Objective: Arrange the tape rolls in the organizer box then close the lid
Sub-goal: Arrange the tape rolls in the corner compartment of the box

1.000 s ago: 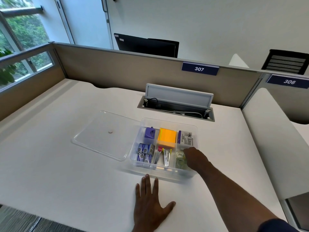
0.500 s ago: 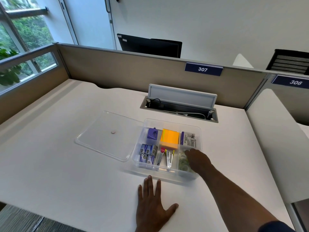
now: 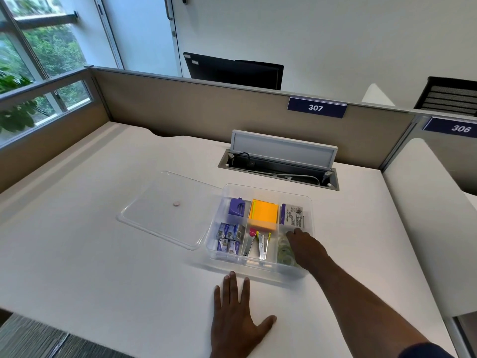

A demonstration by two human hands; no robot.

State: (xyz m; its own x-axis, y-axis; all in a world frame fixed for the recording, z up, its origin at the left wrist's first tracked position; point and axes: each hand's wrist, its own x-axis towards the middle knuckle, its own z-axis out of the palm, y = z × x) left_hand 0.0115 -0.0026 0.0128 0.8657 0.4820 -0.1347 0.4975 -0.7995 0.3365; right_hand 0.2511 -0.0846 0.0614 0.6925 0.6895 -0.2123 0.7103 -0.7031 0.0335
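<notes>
My right hand [image 3: 305, 248] rests palm-down over the tape rolls [image 3: 285, 253] in the organizer box [image 3: 258, 271] near-right compartment, grip unclear, while the lid [image 3: 157, 218] lies open left, nearer my flat, empty left hand [image 3: 236, 321].

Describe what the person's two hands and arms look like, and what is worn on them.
Both hands are bare, with no gloves, rings or watch visible. The left hand shows only to the wrist. The right hand continues into a bare forearm, and a dark navy sleeve appears at the bottom edge.
</notes>
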